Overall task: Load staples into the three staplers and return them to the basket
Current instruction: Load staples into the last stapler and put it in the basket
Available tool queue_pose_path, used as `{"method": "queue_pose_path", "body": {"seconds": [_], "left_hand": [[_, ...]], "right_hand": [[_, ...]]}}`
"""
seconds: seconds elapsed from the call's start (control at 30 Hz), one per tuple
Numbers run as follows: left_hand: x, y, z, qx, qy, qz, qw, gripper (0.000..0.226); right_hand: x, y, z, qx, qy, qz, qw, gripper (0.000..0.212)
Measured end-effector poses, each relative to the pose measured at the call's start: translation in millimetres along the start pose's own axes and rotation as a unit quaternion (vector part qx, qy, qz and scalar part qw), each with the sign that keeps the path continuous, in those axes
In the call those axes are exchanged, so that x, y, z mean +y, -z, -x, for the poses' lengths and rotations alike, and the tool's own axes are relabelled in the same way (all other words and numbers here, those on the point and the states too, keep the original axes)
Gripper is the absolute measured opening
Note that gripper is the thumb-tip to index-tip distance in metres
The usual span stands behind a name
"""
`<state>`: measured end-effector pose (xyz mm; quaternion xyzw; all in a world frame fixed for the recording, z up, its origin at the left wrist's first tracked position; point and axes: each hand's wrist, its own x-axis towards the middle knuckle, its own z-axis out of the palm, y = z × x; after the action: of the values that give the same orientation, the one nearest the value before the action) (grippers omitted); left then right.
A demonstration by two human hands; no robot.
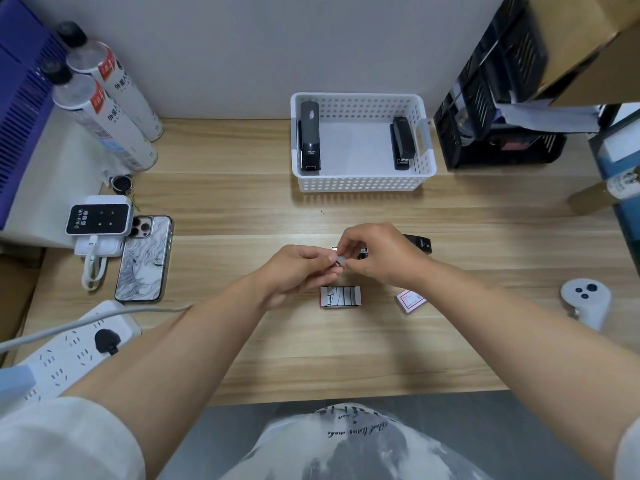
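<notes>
Two black staplers stand in the white perforated basket (360,183) at the back: one stapler (309,136) on its left side, another stapler (401,143) on its right. A third black stapler (419,243) lies on the desk, mostly hidden behind my right hand (377,254). My left hand (301,268) and my right hand meet above the desk, both pinching a small grey strip of staples (340,260). Just below them lies an open tray of staples (340,296). The staple box's small sleeve (411,299) with red print rests to its right.
A phone (144,259), a wifi device (98,220) on a charger, a power strip (69,355) and two spray bottles (104,109) fill the left side. A black crate (498,109) stands at back right, a white controller (585,299) at right.
</notes>
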<state>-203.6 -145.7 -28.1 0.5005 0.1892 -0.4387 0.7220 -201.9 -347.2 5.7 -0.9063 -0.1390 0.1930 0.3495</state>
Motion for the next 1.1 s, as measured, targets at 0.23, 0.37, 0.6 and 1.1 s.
{"method": "queue_pose_path", "body": {"seconds": [0.23,0.37,0.6,1.1], "left_hand": [[3.2,-4.6,-5.7,0.018,0.011,0.016,1.000,0.013],[6.0,-7.1,-9.0,0.024,0.012,0.009,1.000,0.012],[9.9,-7.0,-10.4,0.014,0.022,0.029,0.999,0.017],[17.5,-5.9,-14.2,0.018,0.045,0.074,0.996,0.031]], "right_hand": [[-3.6,5.3,-1.1,-0.002,-0.002,0.027,1.000,0.015],[-4.2,10.6,0.0,-0.013,0.002,0.038,0.999,0.016],[-2.7,15.7,-2.4,-0.011,0.000,0.032,0.999,0.013],[-1.7,13.1,-5.5,0.023,0.080,0.100,0.992,0.012]]}}
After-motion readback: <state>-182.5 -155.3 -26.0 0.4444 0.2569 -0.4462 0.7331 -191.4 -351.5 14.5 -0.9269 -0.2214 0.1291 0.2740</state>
